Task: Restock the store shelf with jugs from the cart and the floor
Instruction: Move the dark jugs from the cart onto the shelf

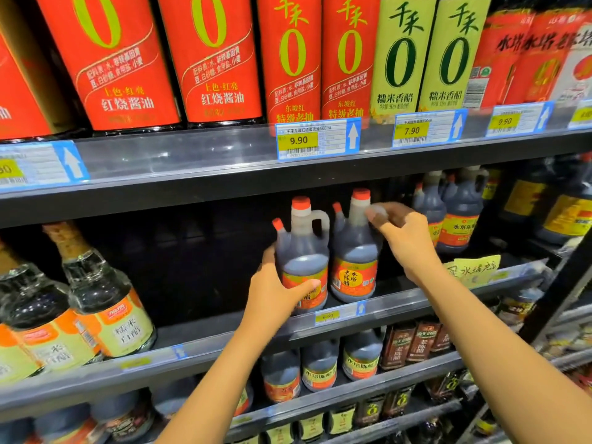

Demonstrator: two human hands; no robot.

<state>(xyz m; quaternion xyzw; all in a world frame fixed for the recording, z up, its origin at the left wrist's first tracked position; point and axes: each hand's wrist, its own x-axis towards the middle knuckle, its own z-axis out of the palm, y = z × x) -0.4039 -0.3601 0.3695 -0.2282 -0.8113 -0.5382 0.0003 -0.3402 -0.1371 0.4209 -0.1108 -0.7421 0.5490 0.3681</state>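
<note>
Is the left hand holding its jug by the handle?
No: the left hand wraps the left jug round its labelled body, handle free above.

Tall red bottles [112, 59], top shelf: "0", "红烧酱油".
Narrow red bottles [293, 59], top shelf: "千禾", "0", "特级老抽".
Green bottles [402, 56], top shelf: "千禾", "0", "糯米香醋".
Red packs [519, 56], top shelf: "水塔".
First price tag [317, 139], shelf rail: "9.90", "500mL", white up arrow.
Second price tag [426, 129], shelf rail: "7.90", up arrow.
Third price tag [519, 120], shelf rail: "9.90", up arrow.
Right jug [354, 251]: label "水塔老陈醋".
Left jug [301, 248]: label partly covered, not readable.
Clear bottles [105, 302]: "糯米白醋".
Yellow note [474, 270]: handwritten "水塔".
Lower jugs [360, 360]: "水塔陈醋".
Brown bottles [423, 344]: "老陈醋".
</note>
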